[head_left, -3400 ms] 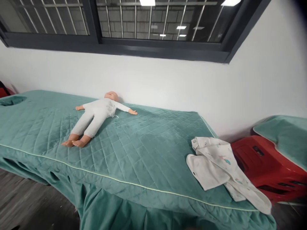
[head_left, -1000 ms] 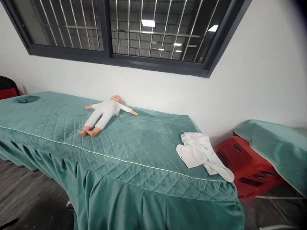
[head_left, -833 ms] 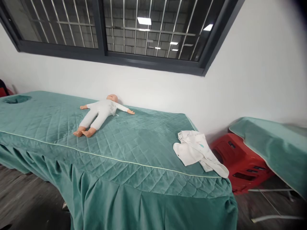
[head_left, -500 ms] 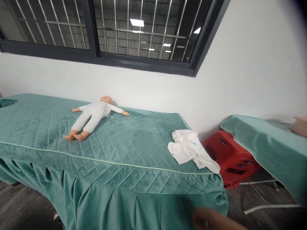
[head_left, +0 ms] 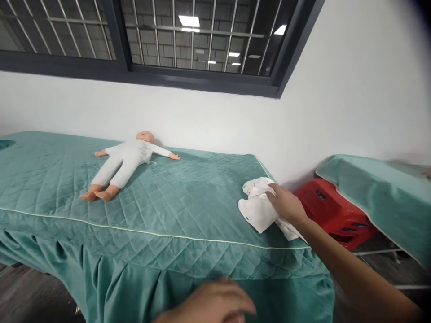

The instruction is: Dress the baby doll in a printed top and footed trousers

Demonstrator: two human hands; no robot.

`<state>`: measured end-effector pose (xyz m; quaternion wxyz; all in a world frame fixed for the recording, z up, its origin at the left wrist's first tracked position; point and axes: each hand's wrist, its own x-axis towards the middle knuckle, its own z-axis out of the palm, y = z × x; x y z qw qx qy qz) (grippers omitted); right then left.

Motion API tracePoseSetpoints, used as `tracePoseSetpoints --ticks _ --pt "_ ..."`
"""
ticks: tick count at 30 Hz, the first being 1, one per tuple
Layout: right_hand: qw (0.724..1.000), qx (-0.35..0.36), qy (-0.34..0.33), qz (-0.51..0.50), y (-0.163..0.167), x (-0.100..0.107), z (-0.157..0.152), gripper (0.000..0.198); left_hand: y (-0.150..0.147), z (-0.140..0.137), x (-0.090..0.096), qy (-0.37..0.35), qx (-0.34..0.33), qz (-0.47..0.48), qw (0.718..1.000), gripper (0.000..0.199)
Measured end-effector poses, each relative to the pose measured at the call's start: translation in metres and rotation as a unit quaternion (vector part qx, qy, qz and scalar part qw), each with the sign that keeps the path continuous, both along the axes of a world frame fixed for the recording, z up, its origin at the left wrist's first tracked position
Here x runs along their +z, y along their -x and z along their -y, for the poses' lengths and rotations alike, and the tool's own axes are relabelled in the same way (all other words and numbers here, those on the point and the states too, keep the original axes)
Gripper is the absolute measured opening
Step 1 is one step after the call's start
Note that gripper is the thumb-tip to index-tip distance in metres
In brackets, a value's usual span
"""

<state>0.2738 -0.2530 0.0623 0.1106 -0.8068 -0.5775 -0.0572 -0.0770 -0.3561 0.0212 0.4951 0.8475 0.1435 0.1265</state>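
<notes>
My right hand [head_left: 286,202] reaches in from the right and has its fingers closed on a crumpled white printed baby garment [head_left: 257,211], which lies at the right end of the green quilted bed. The garment's exact cut is hard to make out in its folds. Low in the view, my left hand [head_left: 212,301] hovers in front of the bed's skirt, a little blurred, fingers stretched and the thumb apart, holding nothing. Further left, a baby doll [head_left: 126,159] in white clothing lies on its back with arms spread and feet toward me.
The green quilted bed cover [head_left: 188,197] runs along a white wall [head_left: 208,119] beneath a barred window [head_left: 202,45]. Red plastic stools [head_left: 332,208] stand past the bed's right end. Beside them is another green-covered bed [head_left: 380,193].
My right hand has come over the bed and taken hold of the white garment. My left hand has appeared at the bottom. The view has shifted slightly.
</notes>
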Motion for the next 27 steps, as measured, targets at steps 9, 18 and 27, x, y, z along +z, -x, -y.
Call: tracePoseSetpoints --ticks 9,18,27 --pt "0.956 0.206 -0.105 -0.179 0.086 0.074 -0.059 0.036 -0.061 -0.132 -0.005 0.181 0.353 0.236 0.887 0.057" --pt "0.850 0.313 -0.150 -0.397 0.166 0.093 -0.099 0.038 -0.029 -0.178 0.005 0.115 0.547 0.230 0.796 0.065" --pt "0.920 0.234 -0.184 -0.255 0.140 0.076 -0.112 0.033 0.038 -0.219 0.039 0.064 0.609 0.247 0.751 0.025"
